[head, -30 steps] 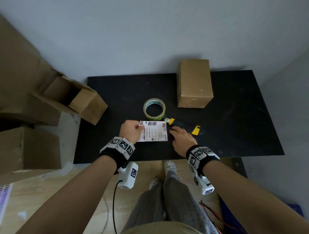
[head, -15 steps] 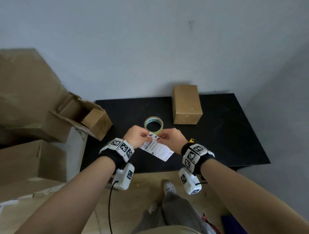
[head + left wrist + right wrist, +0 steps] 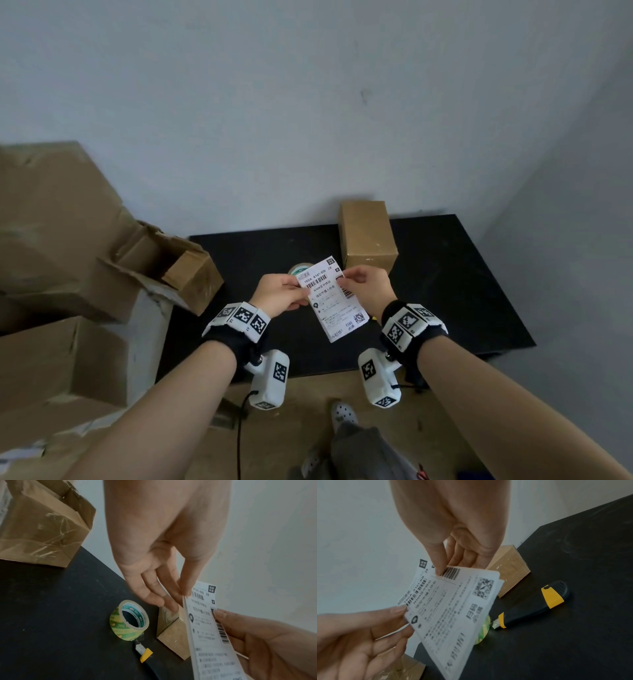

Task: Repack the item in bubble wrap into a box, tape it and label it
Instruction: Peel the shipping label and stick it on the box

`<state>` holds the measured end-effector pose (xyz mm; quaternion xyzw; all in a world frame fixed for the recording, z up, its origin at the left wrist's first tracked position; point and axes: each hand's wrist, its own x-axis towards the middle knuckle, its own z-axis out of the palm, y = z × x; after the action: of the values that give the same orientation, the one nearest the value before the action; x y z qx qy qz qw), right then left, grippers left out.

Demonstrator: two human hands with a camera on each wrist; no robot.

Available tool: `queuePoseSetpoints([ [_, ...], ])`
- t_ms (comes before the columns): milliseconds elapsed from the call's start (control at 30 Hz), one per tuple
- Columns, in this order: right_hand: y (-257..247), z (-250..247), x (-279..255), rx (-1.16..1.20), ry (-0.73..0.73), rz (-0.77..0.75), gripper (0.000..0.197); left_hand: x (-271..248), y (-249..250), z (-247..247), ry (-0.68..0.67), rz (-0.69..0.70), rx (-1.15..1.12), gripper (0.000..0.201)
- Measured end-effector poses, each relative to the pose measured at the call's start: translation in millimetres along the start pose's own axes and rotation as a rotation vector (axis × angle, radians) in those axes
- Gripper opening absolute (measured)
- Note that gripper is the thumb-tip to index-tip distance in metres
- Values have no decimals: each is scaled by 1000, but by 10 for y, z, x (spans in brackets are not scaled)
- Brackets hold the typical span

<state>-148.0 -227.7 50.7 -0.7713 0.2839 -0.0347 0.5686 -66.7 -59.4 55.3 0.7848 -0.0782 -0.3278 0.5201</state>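
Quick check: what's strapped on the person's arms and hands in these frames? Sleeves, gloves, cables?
Both forearms are bare, with no sleeves or gloves. The left hand and right hand each have a black wristband ringed with white blocks bearing black square fiducial markers. Under each wrist hangs a white camera pod with the same kind of markers. A thin black cable trails down from the left pod.

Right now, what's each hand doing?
Left hand: pinching the left edge of the white printed shipping label.
Right hand: pinching the same label's right edge, by the barcode.
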Motion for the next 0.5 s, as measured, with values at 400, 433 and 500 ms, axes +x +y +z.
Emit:
queuePoseSetpoints([
  [400, -62, -5, -15, -155, 237, -167, 13, 26, 160, 97, 57, 79, 18, 11],
  [433, -69, 2, -21, -156, 213, -196, 11, 23, 173, 106, 53, 80, -7, 9],
  [500, -85, 23, -46, -156, 123, -250, 14, 11, 191, 130, 44, 91, -42, 8],
])
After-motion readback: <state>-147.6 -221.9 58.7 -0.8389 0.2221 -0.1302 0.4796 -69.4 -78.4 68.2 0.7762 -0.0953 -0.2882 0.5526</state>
